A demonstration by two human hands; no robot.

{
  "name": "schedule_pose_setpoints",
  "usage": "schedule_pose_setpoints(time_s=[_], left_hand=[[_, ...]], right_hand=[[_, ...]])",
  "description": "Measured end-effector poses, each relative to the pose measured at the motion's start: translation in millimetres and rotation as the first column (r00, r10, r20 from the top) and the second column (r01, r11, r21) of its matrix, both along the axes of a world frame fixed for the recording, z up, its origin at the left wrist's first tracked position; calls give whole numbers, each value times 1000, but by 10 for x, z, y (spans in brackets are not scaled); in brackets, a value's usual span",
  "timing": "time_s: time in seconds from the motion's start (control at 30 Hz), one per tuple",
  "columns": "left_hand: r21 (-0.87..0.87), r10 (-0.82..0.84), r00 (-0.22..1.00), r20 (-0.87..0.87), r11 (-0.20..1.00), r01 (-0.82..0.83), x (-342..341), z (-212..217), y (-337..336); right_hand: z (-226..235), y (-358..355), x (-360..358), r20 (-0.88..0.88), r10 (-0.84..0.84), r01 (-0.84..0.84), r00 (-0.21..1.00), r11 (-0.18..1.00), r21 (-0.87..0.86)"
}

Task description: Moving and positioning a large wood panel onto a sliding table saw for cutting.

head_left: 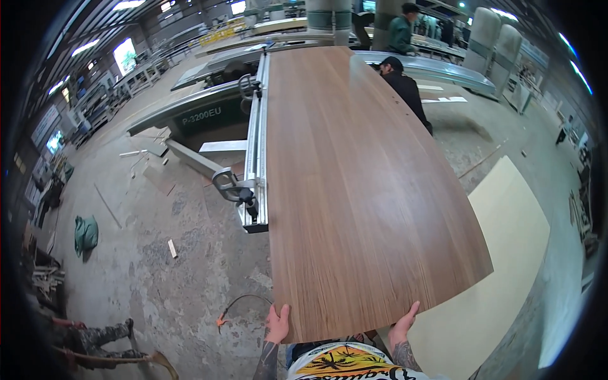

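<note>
A large brown wood-grain panel (361, 190) stretches away from me, its far end over a sliding table saw. My left hand (277, 322) grips its near left corner, thumb on top and fingers out of sight below. On the near edge, farther right, my right hand (403, 324) holds the panel the same way, thumb upright against the rim. Along the panel's left side runs the saw's aluminium rail (256, 152). Beneath the right part of the panel a pale sheet (500, 234) shows.
A co-worker in dark clothes and cap (405, 88) bends beside the panel's far right edge; another in green (401, 33) stands behind. A clamp handle (234, 187) juts from the rail. Left on the floor lie a green bag (86, 235), a wood offcut (172, 248) and an orange-ended cable (221, 321).
</note>
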State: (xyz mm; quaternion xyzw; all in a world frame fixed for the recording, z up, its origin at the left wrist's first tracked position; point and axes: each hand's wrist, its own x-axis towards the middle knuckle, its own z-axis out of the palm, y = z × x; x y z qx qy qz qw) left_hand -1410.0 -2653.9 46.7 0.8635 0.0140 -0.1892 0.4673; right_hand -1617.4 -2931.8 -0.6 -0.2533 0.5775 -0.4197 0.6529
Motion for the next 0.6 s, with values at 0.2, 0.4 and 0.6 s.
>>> schedule_pose_setpoints(time_s=[0.2,0.4,0.6], left_hand=[[-1,-6,1000,7,1000,6,11,17,-14],[20,-18,1000,11,1000,18,25,-28,2],[23,-4,1000,16,1000,3,11,41,-21]], right_hand=[[93,19,27,25,7,-7,1000,1000,15],[186,38,61,16,23,-23,1000,1000,1],[170,31,39,72,56,-56,996,998,0]])
